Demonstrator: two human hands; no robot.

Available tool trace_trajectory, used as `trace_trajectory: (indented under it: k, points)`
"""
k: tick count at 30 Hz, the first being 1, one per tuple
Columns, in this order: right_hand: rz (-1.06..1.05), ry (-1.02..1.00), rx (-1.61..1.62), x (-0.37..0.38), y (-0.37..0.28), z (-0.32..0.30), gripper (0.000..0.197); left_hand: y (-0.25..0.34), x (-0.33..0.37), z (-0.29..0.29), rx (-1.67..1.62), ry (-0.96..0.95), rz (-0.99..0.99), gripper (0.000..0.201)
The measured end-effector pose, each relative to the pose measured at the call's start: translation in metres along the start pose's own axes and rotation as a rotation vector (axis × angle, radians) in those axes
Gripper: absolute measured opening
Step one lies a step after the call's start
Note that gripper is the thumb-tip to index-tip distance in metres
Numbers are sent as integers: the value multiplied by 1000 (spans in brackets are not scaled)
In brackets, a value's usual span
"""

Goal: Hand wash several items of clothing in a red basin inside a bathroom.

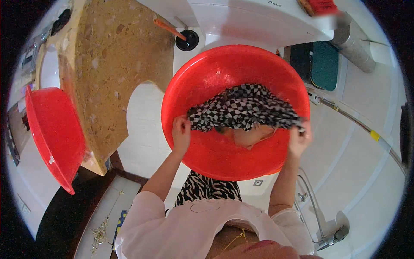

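Note:
A black-and-white checkered cloth (246, 105) is stretched between my two hands inside a large red basin (211, 151). My left hand (181, 133) pinches its left end near the basin's left side. At the right rim, my right hand (299, 140) grips the other end, slightly blurred. Below the cloth's near edge lies a pale peach-coloured patch (250, 137); whether it is fabric or something else I cannot tell. The cloth hides part of the basin's bottom.
A brown speckled stone counter (116, 56) stands on the left, with a second red basin (56, 134) beside its edge. Behind the big basin are a plunger (186, 40) and a white fixture (258, 21). A shower hose (310, 194) with showerhead (336, 238) is at right.

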State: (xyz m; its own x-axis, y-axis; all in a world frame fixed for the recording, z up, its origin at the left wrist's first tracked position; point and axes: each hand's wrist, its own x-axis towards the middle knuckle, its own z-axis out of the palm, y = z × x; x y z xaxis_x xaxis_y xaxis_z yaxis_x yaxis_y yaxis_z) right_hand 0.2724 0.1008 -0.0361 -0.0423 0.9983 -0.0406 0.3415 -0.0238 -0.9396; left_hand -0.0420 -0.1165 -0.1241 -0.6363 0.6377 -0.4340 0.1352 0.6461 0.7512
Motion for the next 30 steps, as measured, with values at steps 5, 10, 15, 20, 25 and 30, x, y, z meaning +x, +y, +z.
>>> trace_trajectory:
  k: [5, 10, 15, 20, 25, 30]
  points:
    - [-165, -499, -910, 15, 6, 91, 53, 34, 35, 56, 472, -215, 546, 54]
    - [-308, -499, -967, -3, 105, 157, 52, 11, 75, 123, 889, -316, 543, 70]
    - [-446, -425, -957, 29, 159, 160, 51, 49, 78, 155, 786, -252, 415, 72]
    - [-451, -635, -566, 53, 131, 137, 52, 54, 86, 171, -225, -236, -45, 62]
    - [194, -63, -372, -15, 134, 118, 53, 75, 98, 173, -307, -645, -302, 59]
    - [423, 14, -24, -22, 109, 86, 31, 115, 83, 141, -501, -445, -348, 45]
